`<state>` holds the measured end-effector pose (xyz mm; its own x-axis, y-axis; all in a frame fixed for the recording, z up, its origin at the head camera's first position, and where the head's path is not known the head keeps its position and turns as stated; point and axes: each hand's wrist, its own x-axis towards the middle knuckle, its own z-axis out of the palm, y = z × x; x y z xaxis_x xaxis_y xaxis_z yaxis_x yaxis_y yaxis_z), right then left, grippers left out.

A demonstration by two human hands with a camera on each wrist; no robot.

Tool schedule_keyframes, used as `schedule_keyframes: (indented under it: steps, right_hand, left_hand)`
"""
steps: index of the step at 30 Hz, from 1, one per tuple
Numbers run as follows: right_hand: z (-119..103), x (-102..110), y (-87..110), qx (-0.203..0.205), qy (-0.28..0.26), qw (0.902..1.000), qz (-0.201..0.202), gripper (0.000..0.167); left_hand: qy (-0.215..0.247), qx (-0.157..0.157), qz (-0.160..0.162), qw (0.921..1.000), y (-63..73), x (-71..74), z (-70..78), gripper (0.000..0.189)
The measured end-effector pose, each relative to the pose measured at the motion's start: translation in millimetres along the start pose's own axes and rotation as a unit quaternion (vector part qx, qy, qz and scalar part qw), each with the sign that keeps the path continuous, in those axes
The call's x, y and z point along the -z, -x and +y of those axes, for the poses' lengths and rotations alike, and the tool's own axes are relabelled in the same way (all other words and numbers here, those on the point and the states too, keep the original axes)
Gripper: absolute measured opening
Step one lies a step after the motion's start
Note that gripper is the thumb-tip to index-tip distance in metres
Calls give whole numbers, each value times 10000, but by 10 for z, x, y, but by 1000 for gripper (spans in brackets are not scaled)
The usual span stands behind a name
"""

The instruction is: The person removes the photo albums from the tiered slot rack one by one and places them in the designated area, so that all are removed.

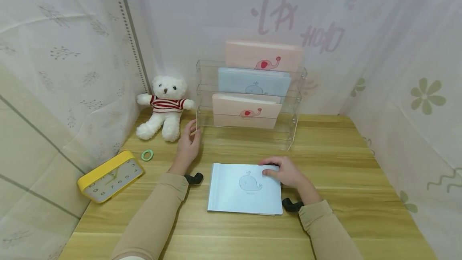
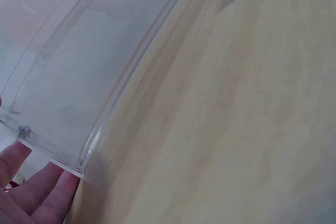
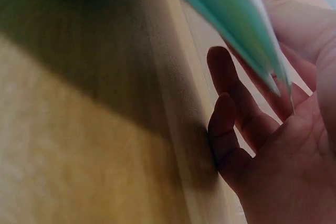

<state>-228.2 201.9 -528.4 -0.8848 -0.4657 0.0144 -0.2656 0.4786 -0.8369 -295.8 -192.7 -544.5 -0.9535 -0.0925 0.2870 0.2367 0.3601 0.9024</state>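
Note:
A light blue booklet [image 1: 231, 196] with a whale drawing on its cover lies in front of a clear acrylic rack [image 1: 294, 129]. My right hand [image 1: 286, 171] holds the booklet by its upper right corner, thumb on top of the cover and other fingers beneath, as the right wrist view shows. My left hand [image 1: 188, 145] is at the rack's left side, its fingertips [image 2: 47, 174] touching the clear side panel low down. Standing in the rack's tiers are a pink elephant booklet [image 1: 231, 109] in front, a blue whale booklet [image 1: 231, 79] behind it and another pink elephant booklet [image 1: 238, 55] at the back.
Left of the rack sits a white teddy bear [image 1: 167, 105] in a striped sweater. A green ring [image 1: 147, 155] and a yellow-framed clock [image 1: 108, 159] lie at the table's left. Patterned curtains [image 1: 426, 51] border the wooden table [image 1: 346, 163] at the back and sides.

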Motion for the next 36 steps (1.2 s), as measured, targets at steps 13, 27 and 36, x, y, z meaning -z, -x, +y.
schedule_keyframes:
  steps: [13,27,36]
  right_hand:
    - [150,-21,-2,310,285,9987,-286,29]
    - [160,-40,-49,457,680,9963,-263,30]
    - [144,-64,-24,334,778,9962,-212,27]
  left_hand:
    - [-49,48,22,10000,25,-2,22,49]
    - [-47,28,81,10000,-8,-3,27,49]
    - [-59,83,15,9999,21,0,4,49]
